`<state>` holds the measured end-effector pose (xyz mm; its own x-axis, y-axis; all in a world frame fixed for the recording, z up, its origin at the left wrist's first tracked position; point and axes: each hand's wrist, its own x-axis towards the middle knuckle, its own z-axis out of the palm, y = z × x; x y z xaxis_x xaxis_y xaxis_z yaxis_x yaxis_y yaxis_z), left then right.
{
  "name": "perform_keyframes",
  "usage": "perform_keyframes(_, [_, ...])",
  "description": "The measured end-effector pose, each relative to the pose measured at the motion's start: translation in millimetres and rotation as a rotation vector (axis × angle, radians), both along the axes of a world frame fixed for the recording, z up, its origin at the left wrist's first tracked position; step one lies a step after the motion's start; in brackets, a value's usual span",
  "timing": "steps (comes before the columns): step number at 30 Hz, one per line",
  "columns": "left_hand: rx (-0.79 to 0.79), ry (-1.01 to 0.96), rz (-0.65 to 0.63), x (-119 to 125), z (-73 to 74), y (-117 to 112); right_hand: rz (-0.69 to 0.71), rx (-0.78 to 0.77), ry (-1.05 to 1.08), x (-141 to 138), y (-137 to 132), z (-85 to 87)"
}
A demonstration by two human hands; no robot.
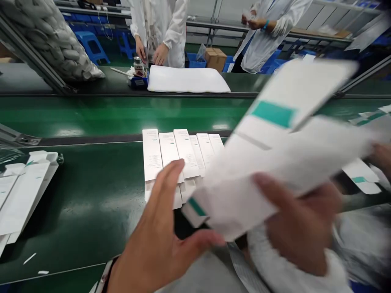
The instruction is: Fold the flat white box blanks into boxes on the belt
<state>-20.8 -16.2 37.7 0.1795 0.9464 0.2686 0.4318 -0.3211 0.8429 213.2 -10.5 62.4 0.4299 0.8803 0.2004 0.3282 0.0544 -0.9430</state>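
Observation:
My right hand (302,228) is closed on a flat white carton blank with teal bands (275,162), thumb on top; the blank is blurred by motion and slants up to the right. My left hand (159,240) is open beside its lower end, fingers stretched, thumb near the blank's teal-striped corner. Just beyond my left fingers, a row of several folded white cartons (183,156) lies side by side on the green bench (91,203).
Flat carton blanks (21,191) lie at the left edge, more at the right (363,179). A green conveyor belt (122,114) runs across. Beyond it, two people in white coats (161,28) stand at a white pad (186,79). A bag of white items (51,36) hangs upper left.

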Motion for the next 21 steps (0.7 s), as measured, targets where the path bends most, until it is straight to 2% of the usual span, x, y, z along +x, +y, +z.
perform_keyframes(2, [-0.138, 0.049, -0.086, 3.3, 2.9, -1.4, 0.138, 0.075, 0.199, -40.6, 0.5, -10.5])
perform_keyframes(4, [-0.250, 0.037, -0.082, 3.5, 4.5, -4.6, 0.300, 0.141, 0.383, -61.6, -1.2, -14.2])
perform_keyframes(7, [-0.376, 0.032, -0.046, -0.9, 1.7, -11.6, 0.582, 0.086, 0.575, -58.3, 0.8, -13.3])
perform_keyframes(10, [-0.462, 0.050, -0.113, -6.1, -6.6, -15.8, 0.897, -0.051, 0.626, -42.8, 11.0, -20.8])
perform_keyframes(12, [-0.452, 0.052, -0.167, -7.4, -12.1, -16.3, 1.042, -0.044, 0.687, -39.2, 16.0, -32.3])
perform_keyframes(14, [-0.427, 0.033, -0.179, -6.0, -15.5, -16.4, 1.032, -0.039, 0.801, -41.2, 15.8, -44.0])
perform_keyframes(16, [-0.420, 0.002, -0.165, -2.2, -17.2, -17.7, 0.873, -0.117, 0.864, -44.0, 11.7, -51.7])
perform_keyframes(19, [-0.384, 0.005, -0.163, 4.8, -19.8, -22.7, 0.603, -0.224, 0.799, -42.3, 5.6, -53.8])
perform_keyframes(21, [-0.376, 0.017, -0.189, 8.0, -23.1, -27.1, 0.523, -0.249, 0.729, -37.7, 5.2, -51.7])
